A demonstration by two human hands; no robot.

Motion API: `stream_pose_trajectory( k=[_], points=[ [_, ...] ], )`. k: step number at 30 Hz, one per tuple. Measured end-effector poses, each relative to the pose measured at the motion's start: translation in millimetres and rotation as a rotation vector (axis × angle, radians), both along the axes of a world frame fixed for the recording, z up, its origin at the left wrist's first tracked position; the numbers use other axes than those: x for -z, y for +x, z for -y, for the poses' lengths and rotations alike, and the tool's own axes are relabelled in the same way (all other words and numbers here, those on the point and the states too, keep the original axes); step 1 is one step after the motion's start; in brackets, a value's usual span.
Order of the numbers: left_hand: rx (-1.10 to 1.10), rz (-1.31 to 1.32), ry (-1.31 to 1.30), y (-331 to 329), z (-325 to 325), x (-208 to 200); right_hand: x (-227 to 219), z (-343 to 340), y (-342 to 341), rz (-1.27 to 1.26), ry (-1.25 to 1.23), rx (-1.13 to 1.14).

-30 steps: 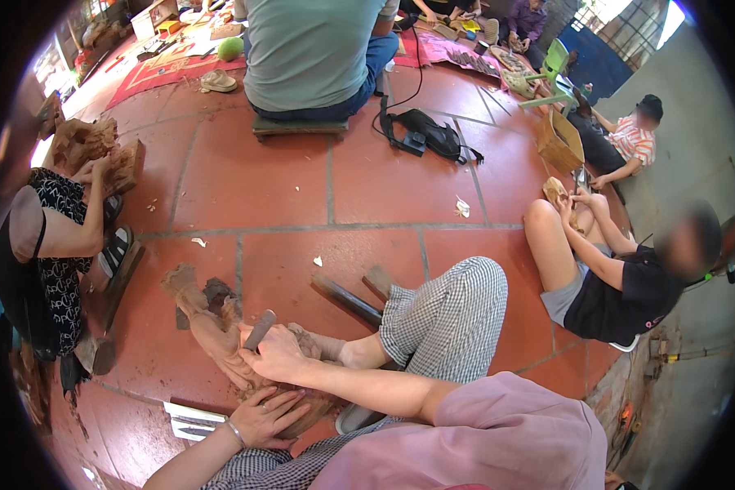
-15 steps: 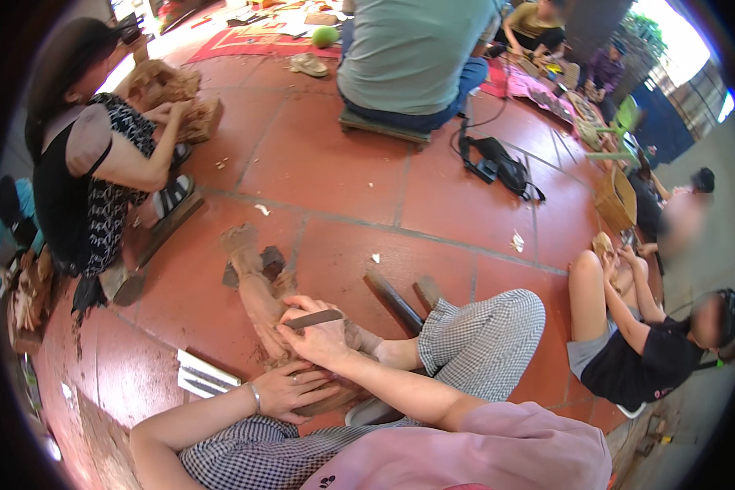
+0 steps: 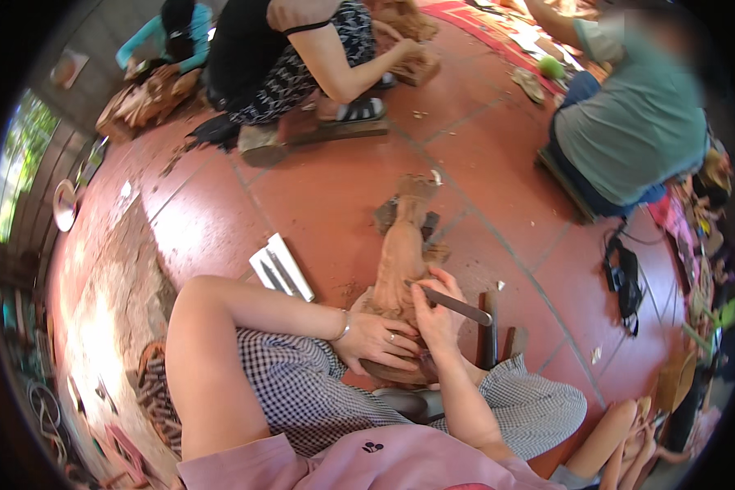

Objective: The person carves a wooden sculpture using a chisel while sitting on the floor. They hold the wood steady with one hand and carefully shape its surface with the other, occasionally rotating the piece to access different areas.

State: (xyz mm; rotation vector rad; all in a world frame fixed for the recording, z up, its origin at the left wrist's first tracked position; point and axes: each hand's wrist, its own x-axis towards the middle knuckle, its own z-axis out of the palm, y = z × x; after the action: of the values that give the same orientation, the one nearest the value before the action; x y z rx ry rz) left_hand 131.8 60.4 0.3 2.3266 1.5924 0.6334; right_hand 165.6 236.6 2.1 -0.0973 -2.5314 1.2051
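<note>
A reddish-brown wood carving (image 3: 402,253), long and rounded, lies in front of my legs with its narrower end pointing away. On its near part my left hand (image 3: 380,341) rests with the fingers laid out, a ring and a bracelet showing. My right hand (image 3: 438,322) is closed around a flat dark carving chisel (image 3: 464,307). The chisel's rounded end sticks out to the right, while its other end meets the carving's side near my fingertips. My fingers partly hide that working end.
Left of the carving, a white holder (image 3: 300,279) carries dark blades. A dark bar (image 3: 488,333) lies by my right leg. Ahead, a person sits on a low wooden plank (image 3: 318,139). Another in a green shirt (image 3: 633,139) sits far right, near a black bag (image 3: 623,278).
The view has swung left, so the surroundings appear farther right. My right hand has turned, and the chisel slants differently. My left hand stays on the carving.
</note>
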Motion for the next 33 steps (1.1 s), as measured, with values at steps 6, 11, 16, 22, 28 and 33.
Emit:
stream_pose_trajectory(
  k=[6,11,16,22,28,33],
  points=[
    [-0.023,-0.005,0.09,3.1,2.9,3.2,8.8,-1.8,1.3,-0.034,-0.156,-0.023],
    [-0.028,0.013,0.121,5.3,3.0,4.7,-1.6,0.9,2.2,-0.048,-0.062,-0.04],
    [-0.03,0.008,0.164,6.7,3.2,13.8,-15.1,9.3,1.7,0.014,-0.093,-0.043],
    [-0.019,0.008,0.181,4.4,3.0,10.6,10.5,-2.7,1.9,-0.011,-0.237,-0.034],
    [-0.024,0.021,0.143,8.2,5.7,11.1,-8.5,6.4,5.1,-0.009,-0.103,-0.075],
    [-0.001,0.017,0.166,4.6,0.9,12.4,3.2,-1.4,3.9,-0.03,-0.204,-0.049]
  ],
)
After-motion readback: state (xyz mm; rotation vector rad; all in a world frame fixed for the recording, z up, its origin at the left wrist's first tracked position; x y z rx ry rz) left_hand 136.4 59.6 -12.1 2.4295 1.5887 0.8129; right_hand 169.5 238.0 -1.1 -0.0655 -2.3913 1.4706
